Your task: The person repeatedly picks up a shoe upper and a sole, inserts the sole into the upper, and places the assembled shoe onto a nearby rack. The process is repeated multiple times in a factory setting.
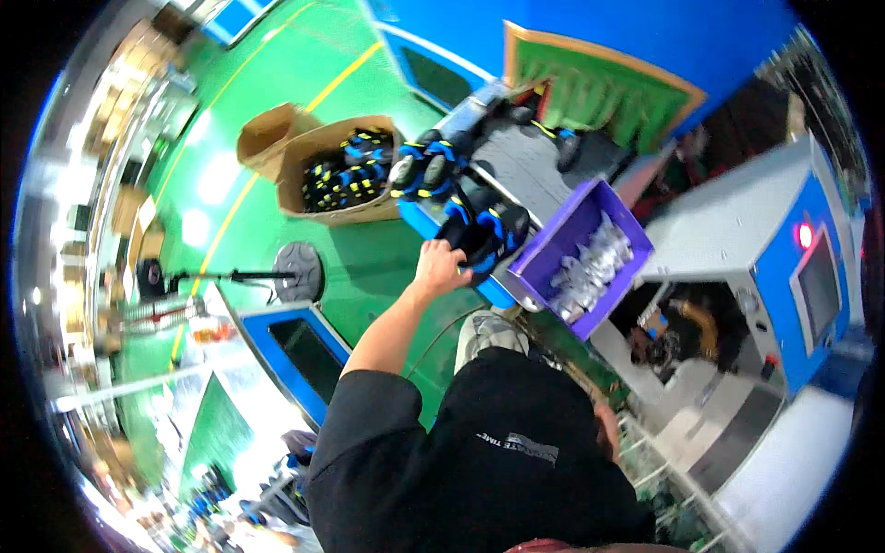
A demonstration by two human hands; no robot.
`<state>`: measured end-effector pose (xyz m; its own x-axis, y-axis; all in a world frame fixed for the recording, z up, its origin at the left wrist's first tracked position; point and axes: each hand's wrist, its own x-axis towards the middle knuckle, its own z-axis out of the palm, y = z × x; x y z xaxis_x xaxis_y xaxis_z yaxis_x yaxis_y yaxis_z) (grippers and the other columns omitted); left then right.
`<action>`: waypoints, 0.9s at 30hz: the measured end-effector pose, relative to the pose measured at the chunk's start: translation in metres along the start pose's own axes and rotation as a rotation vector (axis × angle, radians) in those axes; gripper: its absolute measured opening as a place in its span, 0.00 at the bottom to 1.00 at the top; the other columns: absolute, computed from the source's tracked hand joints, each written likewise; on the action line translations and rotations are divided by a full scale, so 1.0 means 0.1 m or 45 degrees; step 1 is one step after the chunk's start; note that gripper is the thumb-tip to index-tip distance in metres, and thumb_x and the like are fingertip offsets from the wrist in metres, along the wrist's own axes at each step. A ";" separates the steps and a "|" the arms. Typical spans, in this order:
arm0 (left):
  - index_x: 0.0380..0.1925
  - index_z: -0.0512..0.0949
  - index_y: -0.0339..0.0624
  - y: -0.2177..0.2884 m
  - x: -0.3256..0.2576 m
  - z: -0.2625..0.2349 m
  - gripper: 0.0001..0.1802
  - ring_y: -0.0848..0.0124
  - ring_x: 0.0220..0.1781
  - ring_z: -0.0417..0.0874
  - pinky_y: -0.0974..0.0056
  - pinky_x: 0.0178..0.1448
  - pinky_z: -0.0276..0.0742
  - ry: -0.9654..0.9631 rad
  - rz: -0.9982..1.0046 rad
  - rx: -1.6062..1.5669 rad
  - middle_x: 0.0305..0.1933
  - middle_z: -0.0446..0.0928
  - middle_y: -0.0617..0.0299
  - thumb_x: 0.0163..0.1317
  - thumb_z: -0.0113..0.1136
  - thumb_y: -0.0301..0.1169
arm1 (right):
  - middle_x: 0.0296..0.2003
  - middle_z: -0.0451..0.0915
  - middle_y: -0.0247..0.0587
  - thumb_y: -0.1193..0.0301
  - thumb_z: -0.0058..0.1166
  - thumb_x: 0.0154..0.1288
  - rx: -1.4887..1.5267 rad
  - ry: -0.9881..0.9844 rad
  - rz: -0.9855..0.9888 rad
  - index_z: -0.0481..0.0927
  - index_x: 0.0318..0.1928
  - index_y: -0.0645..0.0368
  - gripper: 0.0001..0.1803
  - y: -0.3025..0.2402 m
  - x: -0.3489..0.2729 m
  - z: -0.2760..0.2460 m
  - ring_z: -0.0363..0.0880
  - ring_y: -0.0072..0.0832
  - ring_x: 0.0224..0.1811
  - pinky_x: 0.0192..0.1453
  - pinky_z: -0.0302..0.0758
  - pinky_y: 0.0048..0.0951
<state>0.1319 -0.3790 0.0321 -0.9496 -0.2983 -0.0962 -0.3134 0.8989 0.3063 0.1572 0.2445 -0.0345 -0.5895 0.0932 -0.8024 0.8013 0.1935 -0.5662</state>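
My left hand (442, 267) reaches forward to the near end of a conveyor. Its fingers are closed on the edge of a black and blue shoe (481, 263), one of a few standing close together there. Just beyond it are more black shoes (429, 168) with blue straps and yellow trim. My right hand (606, 429) hangs low beside my body; only a sliver of it shows, and its fingers are hidden.
A purple bin (527, 267) of crumpled whitish pieces stands right of the shoes. Behind, the grey belt (521, 157) leads to a green-curtained opening (599, 88). An open cardboard box (341, 217) of shoes is on the green floor, near a round-based stand (298, 271). At right is a blue-grey machine (728, 221).
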 end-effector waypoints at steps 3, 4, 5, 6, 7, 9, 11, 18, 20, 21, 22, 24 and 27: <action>0.37 0.89 0.51 -0.18 -0.79 -0.18 0.21 0.52 0.55 0.80 0.49 0.69 0.70 -0.091 -0.105 0.004 0.41 0.81 0.51 0.51 0.70 0.53 | 0.37 0.82 0.39 0.64 0.55 0.76 -0.238 -0.112 -0.068 0.76 0.58 0.62 0.18 -0.07 0.07 -0.03 0.81 0.28 0.31 0.33 0.77 0.31; 0.37 0.89 0.50 -0.33 -1.16 -0.17 0.22 0.52 0.55 0.80 0.48 0.69 0.70 -0.091 -0.160 -0.032 0.41 0.81 0.52 0.51 0.70 0.54 | 0.37 0.82 0.39 0.65 0.55 0.77 -0.304 -0.162 -0.079 0.76 0.59 0.62 0.18 -0.14 0.11 -0.01 0.80 0.27 0.31 0.33 0.77 0.31; 0.37 0.89 0.49 -0.49 -1.54 -0.14 0.23 0.52 0.55 0.80 0.48 0.69 0.71 -0.086 -0.208 -0.060 0.41 0.82 0.52 0.51 0.70 0.54 | 0.37 0.82 0.39 0.66 0.55 0.77 -0.358 -0.208 -0.100 0.75 0.60 0.63 0.18 -0.22 0.16 0.00 0.80 0.27 0.32 0.34 0.77 0.31; 0.36 0.89 0.49 -0.56 -1.97 -0.14 0.23 0.52 0.53 0.81 0.49 0.66 0.73 -0.004 -0.314 -0.037 0.39 0.82 0.53 0.50 0.70 0.54 | 0.37 0.82 0.39 0.66 0.54 0.77 -0.420 -0.258 -0.114 0.75 0.61 0.63 0.19 -0.38 0.17 0.02 0.79 0.27 0.32 0.34 0.77 0.31; 0.34 0.89 0.49 -0.61 -2.36 -0.17 0.22 0.53 0.51 0.82 0.49 0.63 0.75 0.077 -0.407 -0.008 0.37 0.82 0.53 0.49 0.70 0.53 | 0.37 0.81 0.39 0.67 0.54 0.77 -0.464 -0.309 -0.129 0.75 0.62 0.64 0.19 -0.48 0.22 0.03 0.79 0.26 0.32 0.35 0.77 0.31; 0.33 0.89 0.46 -0.75 -3.05 -0.40 0.22 0.53 0.46 0.85 0.50 0.55 0.81 0.081 -0.626 0.063 0.35 0.83 0.53 0.48 0.70 0.52 | 0.37 0.81 0.38 0.69 0.54 0.78 -0.493 -0.386 -0.148 0.74 0.64 0.65 0.20 -0.68 0.35 0.05 0.78 0.26 0.33 0.35 0.77 0.31; 0.35 0.90 0.44 -0.92 -3.87 -0.58 0.24 0.52 0.48 0.85 0.48 0.56 0.81 0.101 -0.903 0.160 0.37 0.85 0.51 0.46 0.71 0.51 | 0.36 0.80 0.38 0.69 0.54 0.78 -0.439 -0.494 -0.063 0.72 0.68 0.65 0.23 -0.90 0.46 0.01 0.77 0.24 0.31 0.32 0.76 0.29; 0.43 0.85 0.41 -1.11 -6.05 -1.23 0.18 0.49 0.52 0.86 0.45 0.57 0.80 1.060 -2.483 0.623 0.48 0.86 0.48 0.67 0.54 0.42 | 0.42 0.84 0.42 0.64 0.56 0.76 -1.009 -0.345 -0.461 0.73 0.68 0.66 0.27 -1.82 0.27 0.23 0.83 0.30 0.40 0.46 0.80 0.34; 0.48 0.82 0.34 -1.29 -5.73 -1.32 0.23 0.43 0.49 0.87 0.41 0.53 0.81 1.223 -2.786 0.560 0.49 0.85 0.42 0.72 0.50 0.44 | 0.47 0.85 0.45 0.63 0.56 0.76 -1.183 -0.337 -0.728 0.75 0.67 0.66 0.26 -1.94 0.13 0.31 0.84 0.33 0.46 0.52 0.80 0.35; 0.50 0.80 0.32 -1.38 -5.49 -1.33 0.24 0.42 0.49 0.87 0.41 0.54 0.81 1.234 -2.802 0.351 0.49 0.84 0.40 0.72 0.50 0.45 | 0.50 0.86 0.46 0.62 0.57 0.76 -1.256 -0.322 -0.854 0.76 0.67 0.66 0.26 -1.98 0.07 0.36 0.85 0.34 0.49 0.55 0.80 0.36; 0.52 0.80 0.33 -1.58 -5.42 -1.11 0.23 0.42 0.53 0.85 0.44 0.58 0.80 0.870 -2.438 0.379 0.50 0.84 0.41 0.72 0.52 0.43 | 0.54 0.85 0.49 0.62 0.57 0.77 -1.219 -0.304 -0.920 0.77 0.66 0.65 0.26 -2.15 -0.30 0.57 0.84 0.37 0.55 0.61 0.78 0.38; 0.48 0.82 0.38 -1.69 -4.57 -0.52 0.15 0.45 0.53 0.84 0.47 0.59 0.78 0.900 -1.557 0.486 0.49 0.84 0.44 0.70 0.56 0.36 | 0.51 0.87 0.48 0.66 0.57 0.76 -1.020 -0.313 -1.040 0.81 0.61 0.66 0.20 -2.46 -0.71 0.78 0.85 0.36 0.54 0.60 0.78 0.36; 0.49 0.82 0.40 -1.29 -2.83 0.09 0.14 0.48 0.52 0.84 0.50 0.58 0.80 0.604 -1.040 -0.047 0.50 0.84 0.46 0.66 0.60 0.31 | 0.53 0.86 0.50 0.75 0.56 0.75 -0.846 0.077 -2.007 0.83 0.57 0.68 0.14 -3.15 -1.07 0.94 0.84 0.43 0.56 0.62 0.79 0.39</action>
<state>0.4413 -0.4075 0.0110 -0.3323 -0.9380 0.0986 -0.8728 0.3454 0.3448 -0.0219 0.0816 0.2119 -0.7236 -0.5404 0.4294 -0.6826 0.4681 -0.5611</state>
